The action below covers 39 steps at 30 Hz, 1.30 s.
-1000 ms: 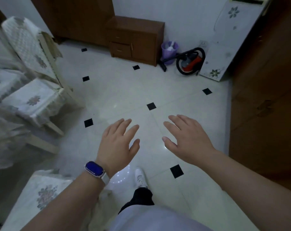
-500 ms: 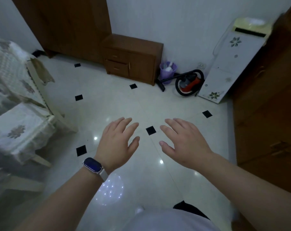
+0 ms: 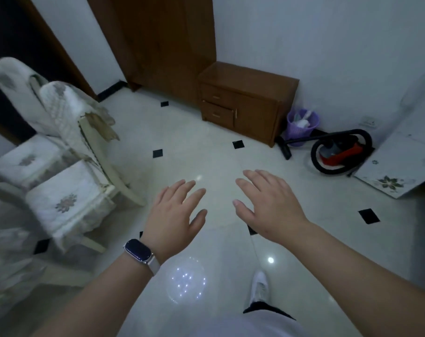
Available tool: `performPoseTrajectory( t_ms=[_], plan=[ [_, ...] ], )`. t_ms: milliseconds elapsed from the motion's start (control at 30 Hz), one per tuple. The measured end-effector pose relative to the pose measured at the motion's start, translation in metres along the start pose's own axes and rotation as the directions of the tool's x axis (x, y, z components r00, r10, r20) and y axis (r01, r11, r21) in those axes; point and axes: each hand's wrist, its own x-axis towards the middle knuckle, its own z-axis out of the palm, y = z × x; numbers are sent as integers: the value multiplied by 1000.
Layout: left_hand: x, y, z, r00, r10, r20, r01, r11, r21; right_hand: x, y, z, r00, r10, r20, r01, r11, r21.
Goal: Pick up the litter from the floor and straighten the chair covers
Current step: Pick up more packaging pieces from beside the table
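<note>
My left hand [image 3: 175, 215], with a dark watch on its wrist, and my right hand [image 3: 269, 205] hover palm-down over the white tiled floor, fingers straight, holding nothing. Two chairs with white flower-patterned covers stand at the left: the near one's seat cover [image 3: 65, 203] and back cover [image 3: 68, 110], and a farther chair's cover [image 3: 7, 76] behind it. The near chair's back cover hangs bunched with a brownish edge showing. I see no loose litter on the floor. A purple wastebasket [image 3: 302, 125] holding white scraps stands by the far wall.
A brown cabinet with two drawers [image 3: 245, 103] stands against the wall beside a tall wooden wardrobe [image 3: 165, 42]. A red and black vacuum cleaner [image 3: 340, 152] lies to the right of the basket. A white flowered panel [image 3: 396, 171] leans at the far right. My white shoe [image 3: 260, 288] is below.
The view has swung left and down; the chairs sit closer to centre and the cabinet and vacuum shifted right. Both hands keep the same open pose. My white shoe has stepped into view.
</note>
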Motion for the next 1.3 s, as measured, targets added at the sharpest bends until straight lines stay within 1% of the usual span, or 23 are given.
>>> performPoseTrajectory(
  t_ms=[233,300,433,533,667,767,900,1067,1200,1300],
  plan=[
    [116,-1,5,997,-63,-41,65,996,60,108,87,6,993,-118,-19,118,992,34],
    [135,-10,5,994,-95,-56,98,993,61,131,99,10,992,-125,-14,126,990,60],
    [173,-40,9,992,-118,-51,122,987,101,180,114,27,985,-166,-53,170,984,63],
    [199,-61,17,989,-129,-76,136,985,103,215,120,41,981,-184,-67,189,979,77],
    [247,-107,39,984,-122,-127,132,989,72,274,130,70,971,-235,-52,237,970,58],
    [292,-149,55,982,-118,-148,124,992,31,329,138,90,971,-236,-24,237,971,37],
    [354,-210,65,980,-147,-130,148,989,-6,412,135,115,968,-249,17,249,968,28],
    [417,-284,64,977,-157,-141,156,988,-23,519,123,134,959,-284,23,284,959,-23],
    [453,-328,67,967,-209,-149,206,978,-38,578,117,154,954,-300,30,300,954,6],
    [480,-358,74,964,-208,-165,207,978,-24,621,119,174,943,-331,36,330,944,31]
  ],
)
